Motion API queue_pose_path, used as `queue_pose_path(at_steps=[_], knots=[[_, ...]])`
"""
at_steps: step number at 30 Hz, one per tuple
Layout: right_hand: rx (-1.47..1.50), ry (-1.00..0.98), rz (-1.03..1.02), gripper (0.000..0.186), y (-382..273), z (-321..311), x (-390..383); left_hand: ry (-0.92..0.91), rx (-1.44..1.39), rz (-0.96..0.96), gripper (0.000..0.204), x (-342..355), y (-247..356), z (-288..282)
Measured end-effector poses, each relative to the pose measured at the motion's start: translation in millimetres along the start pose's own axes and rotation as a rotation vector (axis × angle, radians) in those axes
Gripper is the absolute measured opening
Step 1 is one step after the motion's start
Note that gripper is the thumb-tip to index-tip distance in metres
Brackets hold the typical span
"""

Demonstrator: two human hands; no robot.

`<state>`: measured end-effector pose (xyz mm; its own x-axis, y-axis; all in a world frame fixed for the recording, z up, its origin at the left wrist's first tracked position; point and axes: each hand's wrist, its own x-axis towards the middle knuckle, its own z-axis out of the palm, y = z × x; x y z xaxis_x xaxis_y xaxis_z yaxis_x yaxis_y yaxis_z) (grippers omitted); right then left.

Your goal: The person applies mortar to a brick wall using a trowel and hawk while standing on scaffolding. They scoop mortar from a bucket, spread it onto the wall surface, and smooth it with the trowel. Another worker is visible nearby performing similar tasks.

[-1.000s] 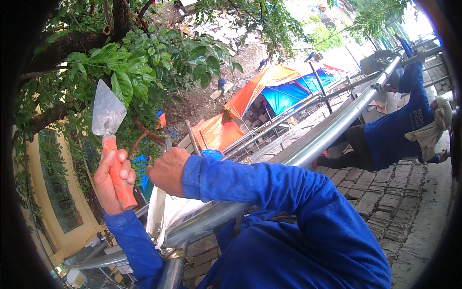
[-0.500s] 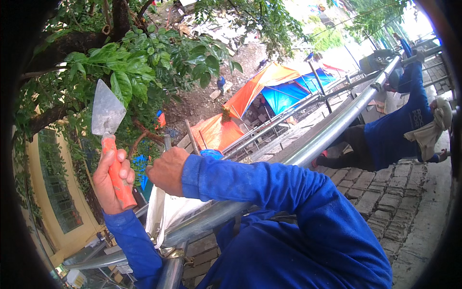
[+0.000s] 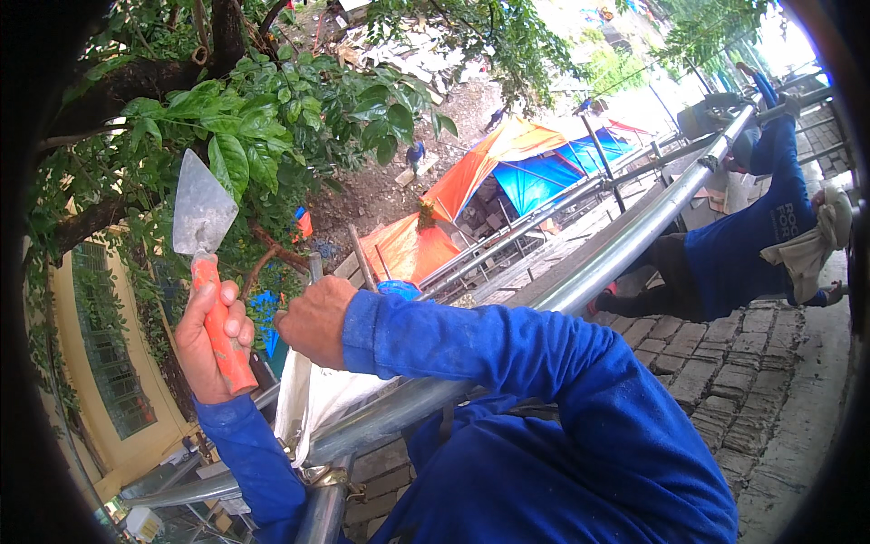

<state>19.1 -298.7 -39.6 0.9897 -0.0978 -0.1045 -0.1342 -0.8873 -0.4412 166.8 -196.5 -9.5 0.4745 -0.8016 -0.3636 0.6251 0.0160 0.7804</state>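
Note:
My left hand [image 3: 207,349] is closed round the orange handle of a trowel [image 3: 204,208]. Its grey, pointed blade is upright in front of green leaves, with pale smears on the metal. Beside it, to the right, my right hand [image 3: 317,319] is bent into a fist with its back toward me. A short grey rod end [image 3: 315,266] shows just above that fist; what the fingers hold is hidden. White cloth [image 3: 317,390] hangs below the right hand, against a metal scaffold pipe [image 3: 381,422].
Another person [image 3: 739,245] in blue works at the right, beyond the long railing pipe [image 3: 634,249]. A pipe clamp [image 3: 324,475] sits by my left forearm. Tree branches [image 3: 118,86] hang close at upper left. Orange and blue tarps [image 3: 535,181] lie below. Grey blocks pave the right side.

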Motion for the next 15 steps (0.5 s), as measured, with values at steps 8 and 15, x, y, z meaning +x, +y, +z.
queue_pose_path(at_steps=[8,15], knots=[[-0.014,0.015,-0.012,0.019,0.4,2.3,0.0,0.006,0.011,0.01,0.042,0.0,-0.4,-1.4],[-0.034,0.029,-0.007,0.021,0.5,7.4,1.7,-0.017,0.006,0.018,0.043,-0.3,-0.6,-2.3]])
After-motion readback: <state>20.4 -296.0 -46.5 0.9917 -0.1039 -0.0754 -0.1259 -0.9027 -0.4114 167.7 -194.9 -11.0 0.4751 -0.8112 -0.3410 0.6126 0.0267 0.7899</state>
